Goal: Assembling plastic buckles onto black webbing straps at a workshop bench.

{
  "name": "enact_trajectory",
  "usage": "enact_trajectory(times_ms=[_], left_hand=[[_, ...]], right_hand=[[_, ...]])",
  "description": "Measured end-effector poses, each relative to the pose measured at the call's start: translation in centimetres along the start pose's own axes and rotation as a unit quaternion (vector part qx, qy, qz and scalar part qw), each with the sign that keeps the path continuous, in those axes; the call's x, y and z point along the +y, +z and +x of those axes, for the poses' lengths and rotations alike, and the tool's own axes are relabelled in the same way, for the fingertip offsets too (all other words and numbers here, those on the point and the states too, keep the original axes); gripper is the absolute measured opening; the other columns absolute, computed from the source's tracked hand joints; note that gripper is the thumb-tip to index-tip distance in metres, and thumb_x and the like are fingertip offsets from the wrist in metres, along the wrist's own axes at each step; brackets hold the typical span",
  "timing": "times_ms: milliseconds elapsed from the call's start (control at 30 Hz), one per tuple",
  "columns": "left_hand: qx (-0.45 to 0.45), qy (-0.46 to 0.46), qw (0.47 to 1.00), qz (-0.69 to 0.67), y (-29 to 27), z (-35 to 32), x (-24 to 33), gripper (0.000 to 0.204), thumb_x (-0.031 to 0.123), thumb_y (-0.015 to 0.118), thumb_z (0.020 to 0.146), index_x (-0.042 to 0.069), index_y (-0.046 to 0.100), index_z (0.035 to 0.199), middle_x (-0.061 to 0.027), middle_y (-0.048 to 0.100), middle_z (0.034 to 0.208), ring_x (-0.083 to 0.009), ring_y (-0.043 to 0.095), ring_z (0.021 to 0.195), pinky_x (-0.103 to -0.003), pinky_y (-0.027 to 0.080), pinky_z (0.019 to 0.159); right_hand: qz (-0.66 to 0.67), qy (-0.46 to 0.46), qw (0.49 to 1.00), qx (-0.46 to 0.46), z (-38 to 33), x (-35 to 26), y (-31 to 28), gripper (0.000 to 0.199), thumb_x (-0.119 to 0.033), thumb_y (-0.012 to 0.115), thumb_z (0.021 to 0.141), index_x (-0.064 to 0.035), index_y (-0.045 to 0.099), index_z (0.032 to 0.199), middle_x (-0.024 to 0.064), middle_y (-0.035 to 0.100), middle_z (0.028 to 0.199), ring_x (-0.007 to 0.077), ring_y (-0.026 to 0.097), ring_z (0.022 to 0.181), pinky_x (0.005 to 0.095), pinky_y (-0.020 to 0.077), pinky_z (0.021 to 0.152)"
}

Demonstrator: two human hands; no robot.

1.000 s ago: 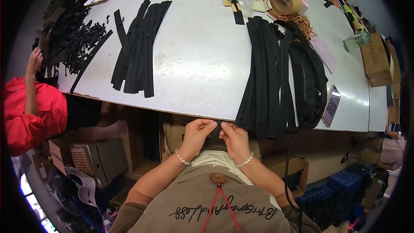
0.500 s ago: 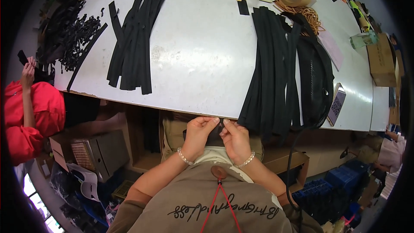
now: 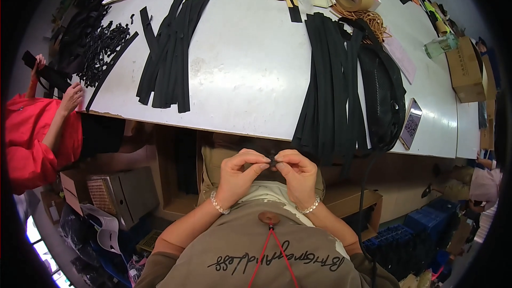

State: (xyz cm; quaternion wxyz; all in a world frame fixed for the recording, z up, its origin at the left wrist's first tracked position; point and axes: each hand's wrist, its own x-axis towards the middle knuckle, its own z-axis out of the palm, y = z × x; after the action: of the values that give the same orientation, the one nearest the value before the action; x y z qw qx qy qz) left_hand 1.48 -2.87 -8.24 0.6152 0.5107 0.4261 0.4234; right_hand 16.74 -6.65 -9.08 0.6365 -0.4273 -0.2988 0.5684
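A small black piece (image 3: 273, 163), too small to identify, is pinched between the fingertips of the left hand (image 3: 238, 177) and the right hand (image 3: 296, 177), held close to the chest at lower centre, just below the edge of the white table (image 3: 250, 64). Both hands are closed narrowly on it. Above right, a bundle of black straps (image 3: 333, 90) overhangs the edge; another bundle (image 3: 168, 53) lies upper left. With so slight a grip, the piece could be dropped among the boxes (image 3: 106, 194) below.
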Motion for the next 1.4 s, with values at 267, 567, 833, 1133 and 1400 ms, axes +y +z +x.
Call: enact_trajectory(times_ms=[267, 567, 833, 1133, 1400], left_hand=[[-0.015, 0.070, 0.997, 0.022, 0.3, 0.2, 0.6, 0.013, -0.007, 0.066, 0.072, 0.002, 0.066, 0.082, -0.0069, 0.066, 0.082, -0.0167, 0.059, 0.083, -0.027, 0.047, 0.072], [0.046, -0.284, 0.943, -0.168, 0.3, 0.9, -2.3, 0.009, 0.007, 0.063, 0.084, 0.003, 0.062, 0.092, -0.0015, 0.063, 0.082, -0.0071, 0.058, 0.071, -0.020, 0.048, 0.063], [0.039, -0.336, 0.918, -0.206, 0.3, 2.4, -3.2, 0.009, 0.009, 0.062, 0.085, 0.004, 0.062, 0.092, -0.0018, 0.064, 0.082, -0.0067, 0.057, 0.068, -0.020, 0.047, 0.056], [0.058, -0.328, 0.918, -0.213, 0.7, 3.0, -3.1, 0.010, 0.011, 0.065, 0.083, 0.003, 0.065, 0.089, -0.0001, 0.065, 0.079, -0.0027, 0.051, 0.060, -0.017, 0.040, 0.052], [0.079, -0.333, 0.913, -0.221, 1.2, 3.2, -2.8, 0.007, 0.010, 0.062, 0.084, 0.005, 0.065, 0.088, 0.0017, 0.063, 0.079, -0.0031, 0.051, 0.065, -0.018, 0.039, 0.057]], right_hand=[[-0.075, -0.067, 0.995, -0.011, -0.2, -0.4, -0.2, 0.015, 0.013, 0.060, 0.077, 0.0034, 0.062, 0.089, 0.0105, 0.058, 0.095, 0.0142, 0.058, 0.082, 0.0241, 0.0511, 0.071], [0.027, 0.224, 0.970, 0.091, 1.1, 1.1, -0.6, 0.008, -0.005, 0.060, 0.085, 0.0021, 0.060, 0.089, 0.0031, 0.058, 0.070, 0.0080, 0.054, 0.058, 0.0202, 0.0439, 0.054], [0.089, 0.248, 0.952, 0.154, 2.0, 2.0, -0.7, 0.007, -0.007, 0.061, 0.085, -0.0012, 0.060, 0.089, 0.0015, 0.058, 0.070, 0.0074, 0.051, 0.055, 0.0204, 0.0397, 0.050], [0.129, 0.267, 0.938, 0.179, 2.3, 2.2, -0.3, 0.003, -0.004, 0.060, 0.085, -0.0020, 0.060, 0.088, 0.0016, 0.058, 0.075, 0.0090, 0.052, 0.060, 0.0242, 0.0430, 0.056], [0.120, 0.227, 0.946, 0.199, 2.3, 2.6, 0.0, 0.004, -0.004, 0.059, 0.085, -0.0046, 0.059, 0.089, 0.0008, 0.058, 0.078, 0.0090, 0.051, 0.063, 0.0240, 0.0416, 0.059]])
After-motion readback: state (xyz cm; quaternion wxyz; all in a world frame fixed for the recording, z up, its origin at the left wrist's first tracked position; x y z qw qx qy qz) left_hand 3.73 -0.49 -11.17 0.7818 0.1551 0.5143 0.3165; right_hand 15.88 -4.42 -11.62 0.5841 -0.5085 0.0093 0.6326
